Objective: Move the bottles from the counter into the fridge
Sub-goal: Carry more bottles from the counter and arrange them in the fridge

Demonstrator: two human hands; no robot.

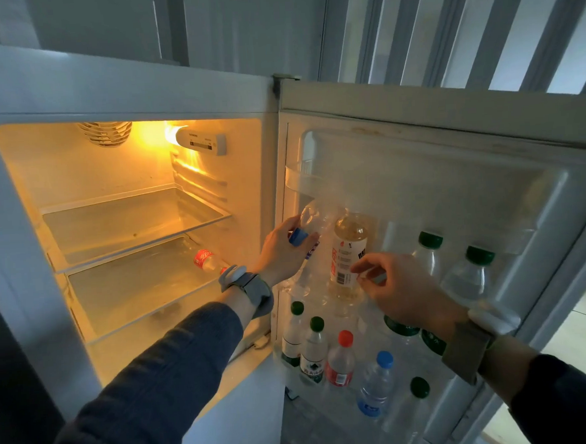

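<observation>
Open fridge (122, 91), red-labelled bottle (207, 259) lying on lower shelf (124, 294)

Pale slatted wall (444, 34) — grey floor (318, 426) below.

A clear plastic bottle with a blue cap (314, 227) and a pale-amber bottle with a white printed label (348, 252) stand side by side at the open white fridge door's (452, 150) middle rack, beside two green-capped clear bottles (430, 251). Five more capped bottles (341, 356) stand in the lower door rack. A red-labelled clear bottle (207, 259) lies on its side on the lit fridge's second glass shelf (124, 287).

Head camera looks forward and down, close into the open fridge (133, 104).
</observation>
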